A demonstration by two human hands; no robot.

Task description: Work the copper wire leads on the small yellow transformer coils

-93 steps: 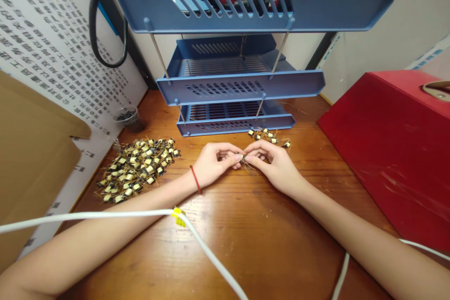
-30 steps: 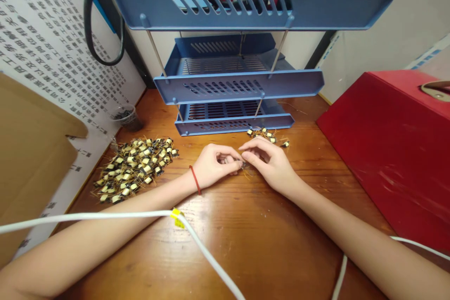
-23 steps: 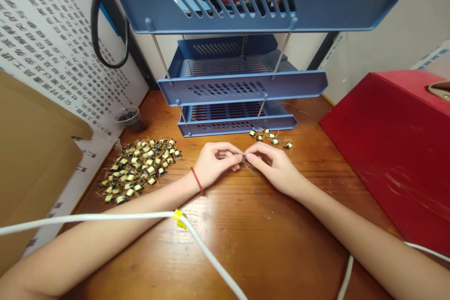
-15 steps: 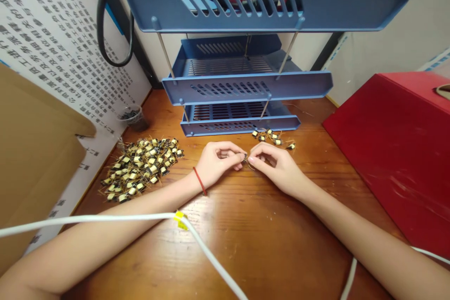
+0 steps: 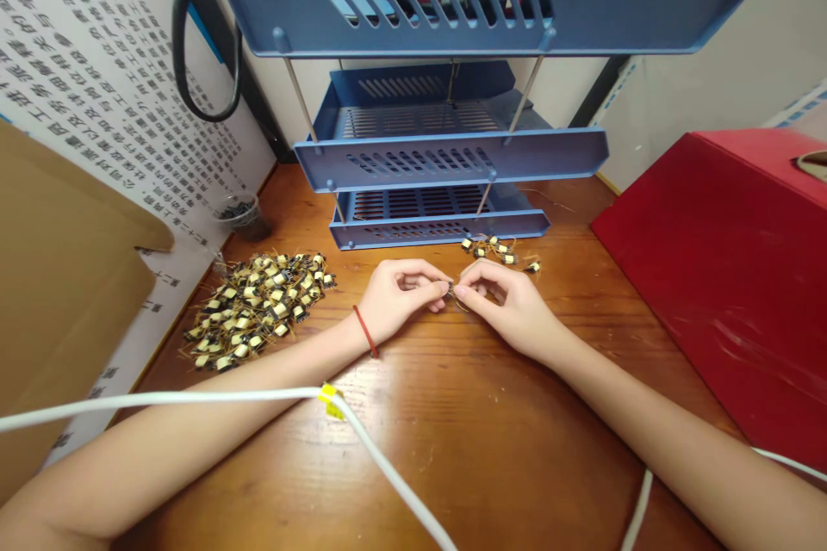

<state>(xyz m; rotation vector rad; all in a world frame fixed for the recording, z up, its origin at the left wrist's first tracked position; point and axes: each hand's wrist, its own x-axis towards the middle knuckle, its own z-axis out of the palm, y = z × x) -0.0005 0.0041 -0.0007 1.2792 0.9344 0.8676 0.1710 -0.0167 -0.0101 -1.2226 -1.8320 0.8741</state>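
My left hand [image 5: 395, 300], with a red cord round its wrist, pinches a small coil component [image 5: 450, 285] between thumb and fingertips. Most of that part is hidden; a dark bit and thin wire show. Close against it, my right hand [image 5: 510, 303] has thumb and forefinger closed on a fine wire lead [image 5: 461, 305] of the part. To the left lies a heap of small coil components [image 5: 258, 306], yellow-topped with black bases and copper-coloured leads. Several more such coils [image 5: 508, 259] lie just beyond my right hand.
A blue tiered tray rack [image 5: 413, 231] stands at the back of the wooden table [image 5: 504, 448]. A clear cup of dark bits [image 5: 249, 219] is at back left, a red box [image 5: 698, 258] at right. A white cable [image 5: 388, 473] crosses in front of my left forearm.
The view has shifted very slightly. Both hands keep their pinch at the same spot, with almost no visible finger movement.
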